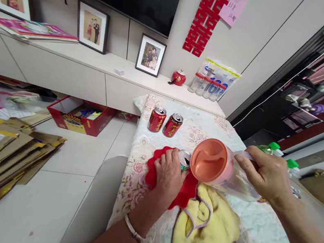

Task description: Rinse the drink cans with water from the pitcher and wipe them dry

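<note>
My right hand [267, 172] is closed round the handle of a clear plastic pitcher [240, 180]. The pitcher is tilted to the left, with its orange lid [208, 161] facing the can; whether liquid flows is not visible. Below and left of the lid, my left hand [169, 172] grips an opened drink can [185, 157], silver on top with some green on its side. Much of that can is hidden by the hand. Under both lies a red scalloped plate [185, 194]. A crumpled yellow towel [209, 229] rests on the tablecloth just below the pitcher.
Two red drink cans [157, 120] stand farther back on the floral tablecloth [137, 167]. Green-capped bottles [271, 148] are beyond my right hand. Behind, a low cabinet [119, 77] bears photo frames, a red pot [179, 77] and lidded jars [206, 86]. Flattened cardboard [2, 165] lies left.
</note>
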`<state>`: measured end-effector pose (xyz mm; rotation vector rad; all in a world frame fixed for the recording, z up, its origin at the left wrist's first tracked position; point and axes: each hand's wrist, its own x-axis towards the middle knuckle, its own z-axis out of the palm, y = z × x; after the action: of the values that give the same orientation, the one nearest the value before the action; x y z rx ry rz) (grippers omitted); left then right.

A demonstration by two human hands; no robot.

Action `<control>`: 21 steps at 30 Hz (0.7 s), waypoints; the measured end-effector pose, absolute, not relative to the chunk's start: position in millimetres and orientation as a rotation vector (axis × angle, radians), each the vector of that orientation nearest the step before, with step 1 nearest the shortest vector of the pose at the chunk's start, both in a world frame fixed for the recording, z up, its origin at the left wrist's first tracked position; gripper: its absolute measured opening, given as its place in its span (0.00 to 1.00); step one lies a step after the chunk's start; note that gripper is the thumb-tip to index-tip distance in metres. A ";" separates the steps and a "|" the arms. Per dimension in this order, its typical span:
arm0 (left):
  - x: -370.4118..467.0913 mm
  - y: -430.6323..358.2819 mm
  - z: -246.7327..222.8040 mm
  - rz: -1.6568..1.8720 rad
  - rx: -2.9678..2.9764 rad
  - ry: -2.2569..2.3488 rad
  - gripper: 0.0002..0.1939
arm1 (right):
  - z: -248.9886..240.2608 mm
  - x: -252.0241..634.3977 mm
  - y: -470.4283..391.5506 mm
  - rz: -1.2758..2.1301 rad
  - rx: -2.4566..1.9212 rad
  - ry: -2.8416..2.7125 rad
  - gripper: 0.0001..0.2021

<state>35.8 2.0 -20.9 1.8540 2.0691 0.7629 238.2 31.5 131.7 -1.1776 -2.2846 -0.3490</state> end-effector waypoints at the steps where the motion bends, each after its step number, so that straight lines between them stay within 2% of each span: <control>1: 35.8 1.9 -20.9 0.760 1.854 2.067 0.34 | 131.9 237.4 31.6 -0.344 -1.186 -2.281 0.28; 21: 34.5 0.7 -15.9 0.747 1.821 2.021 0.33 | 133.7 237.8 33.9 -0.439 -1.138 -2.349 0.27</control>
<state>34.5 0.7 -15.9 1.8215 2.0205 0.7468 237.8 33.9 133.7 -1.1377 -2.3491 -0.4390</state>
